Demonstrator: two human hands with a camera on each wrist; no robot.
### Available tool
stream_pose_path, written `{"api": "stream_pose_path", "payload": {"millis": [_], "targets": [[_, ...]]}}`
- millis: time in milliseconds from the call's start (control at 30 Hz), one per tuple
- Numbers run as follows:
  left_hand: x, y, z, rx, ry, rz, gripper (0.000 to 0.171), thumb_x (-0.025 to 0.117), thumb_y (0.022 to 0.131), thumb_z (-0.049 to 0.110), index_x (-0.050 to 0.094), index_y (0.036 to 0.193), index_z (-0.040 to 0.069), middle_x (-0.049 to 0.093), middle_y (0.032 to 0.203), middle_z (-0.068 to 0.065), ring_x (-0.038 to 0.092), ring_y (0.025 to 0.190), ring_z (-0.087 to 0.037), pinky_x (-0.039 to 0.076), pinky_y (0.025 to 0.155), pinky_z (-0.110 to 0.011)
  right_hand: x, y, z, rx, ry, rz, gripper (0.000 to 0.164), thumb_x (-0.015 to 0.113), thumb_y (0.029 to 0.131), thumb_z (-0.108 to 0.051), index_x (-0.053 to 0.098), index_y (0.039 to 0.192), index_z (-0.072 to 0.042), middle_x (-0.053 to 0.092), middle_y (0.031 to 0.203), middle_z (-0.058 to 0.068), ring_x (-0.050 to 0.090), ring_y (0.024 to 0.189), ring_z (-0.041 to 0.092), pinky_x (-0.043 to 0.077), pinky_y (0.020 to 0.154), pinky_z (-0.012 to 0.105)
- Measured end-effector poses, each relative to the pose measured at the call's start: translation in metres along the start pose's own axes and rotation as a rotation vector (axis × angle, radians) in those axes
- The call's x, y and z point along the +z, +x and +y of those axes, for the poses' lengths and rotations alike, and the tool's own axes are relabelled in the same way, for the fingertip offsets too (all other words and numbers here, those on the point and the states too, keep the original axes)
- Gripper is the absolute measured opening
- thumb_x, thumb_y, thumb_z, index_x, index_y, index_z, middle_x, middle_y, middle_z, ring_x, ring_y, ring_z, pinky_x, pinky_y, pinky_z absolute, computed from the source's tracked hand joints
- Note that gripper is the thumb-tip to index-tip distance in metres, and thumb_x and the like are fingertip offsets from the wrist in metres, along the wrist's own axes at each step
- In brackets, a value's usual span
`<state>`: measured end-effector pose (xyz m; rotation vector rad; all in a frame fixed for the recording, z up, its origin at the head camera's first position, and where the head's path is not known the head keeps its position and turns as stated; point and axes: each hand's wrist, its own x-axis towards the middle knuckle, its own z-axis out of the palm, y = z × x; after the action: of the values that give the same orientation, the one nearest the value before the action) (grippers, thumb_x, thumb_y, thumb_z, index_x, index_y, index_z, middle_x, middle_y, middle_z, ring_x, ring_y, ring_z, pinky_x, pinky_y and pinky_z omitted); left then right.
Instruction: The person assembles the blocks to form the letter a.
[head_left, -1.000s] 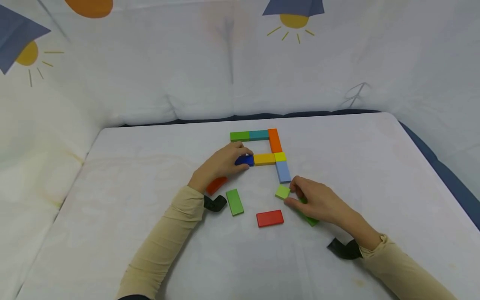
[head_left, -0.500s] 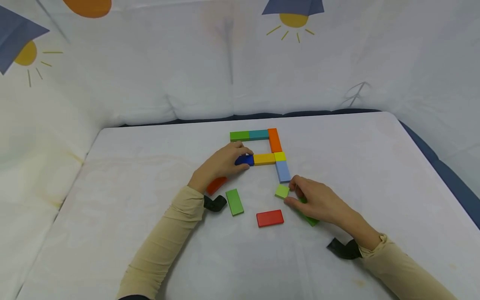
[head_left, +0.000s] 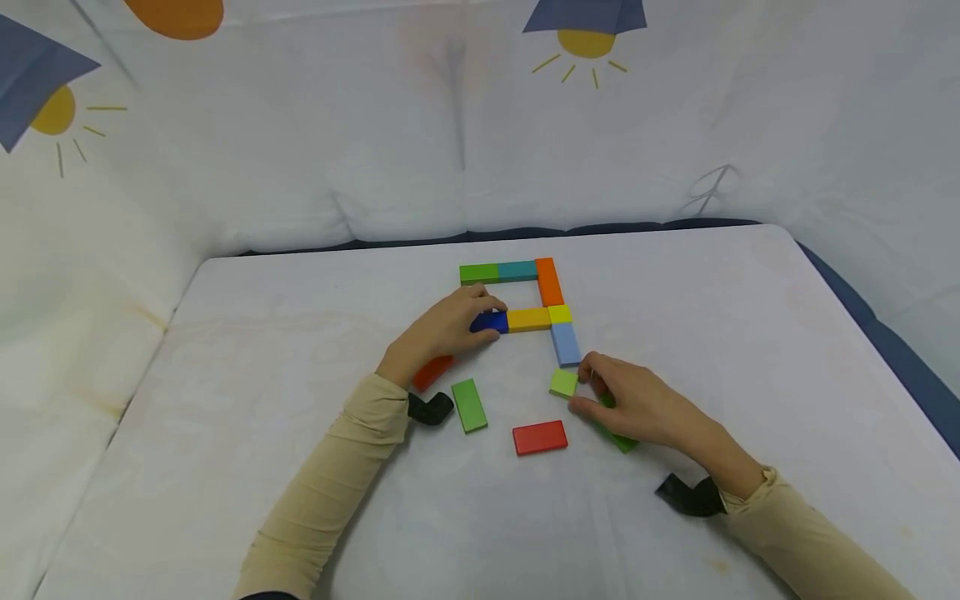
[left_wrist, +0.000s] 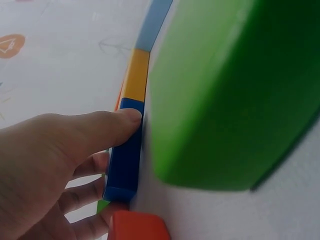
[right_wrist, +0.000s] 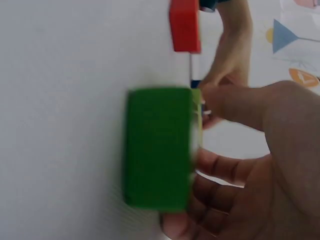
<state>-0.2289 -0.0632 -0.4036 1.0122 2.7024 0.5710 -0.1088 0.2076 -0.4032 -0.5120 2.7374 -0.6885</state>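
Observation:
In the head view, my left hand (head_left: 442, 329) pinches a dark blue block (head_left: 491, 322) at the left end of a row. The left wrist view shows its thumb on the near face of that dark blue block (left_wrist: 125, 160), with fingers behind. At the lower right, my right hand (head_left: 637, 400) holds a small lime square block (head_left: 563, 382) by its right side, between thumb and forefinger. This square lies just below the light blue block (head_left: 566, 344). A green block (head_left: 621, 438) lies partly hidden under the right hand.
Green (head_left: 478, 273), teal (head_left: 517, 271), orange (head_left: 550, 282), yellow (head_left: 559, 314) and amber (head_left: 528, 319) blocks adjoin in an angular line. Nearer are a green block (head_left: 469, 406), a red block (head_left: 540, 437) and an orange-red block (head_left: 432, 372) by the left wrist. A white cloth (head_left: 300, 317) covers the table.
The lime square has shifted very slightly left at the right fingertips. Both hands keep nearly the same place, and the other blocks stay put.

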Motion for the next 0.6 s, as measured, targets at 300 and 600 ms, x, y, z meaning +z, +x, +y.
{"api": "stream_pose_path", "payload": {"millis": [300,600], "targets": [[-0.003,0.002,-0.005,-0.002,-0.04,-0.025,0.047,0.067,0.087,0.036,0.058,0.129,0.017,0.055,0.119,-0.005,0.052,0.101,-0.017,0.048,0.093,-0.03,-0.031,0.006,0.023,0.006,0.108,-0.06,0.036,0.057,0.093,-0.039,0.052,0.115,-0.011,0.056,0.082,-0.001,0.052,0.073,0.013,0.046,0.063,0.021],[-0.025,-0.012,-0.023,-0.056,-0.112,-0.094,0.047,0.073,0.082,0.034,0.061,0.124,0.017,0.058,0.106,-0.004,0.054,0.096,-0.017,0.048,0.085,-0.031,-0.042,0.05,0.039,0.012,0.189,-0.11,0.028,0.051,0.097,-0.035,0.059,0.103,-0.01,0.055,0.076,0.004,0.052,0.065,0.015,0.045,0.06,0.026]]}}
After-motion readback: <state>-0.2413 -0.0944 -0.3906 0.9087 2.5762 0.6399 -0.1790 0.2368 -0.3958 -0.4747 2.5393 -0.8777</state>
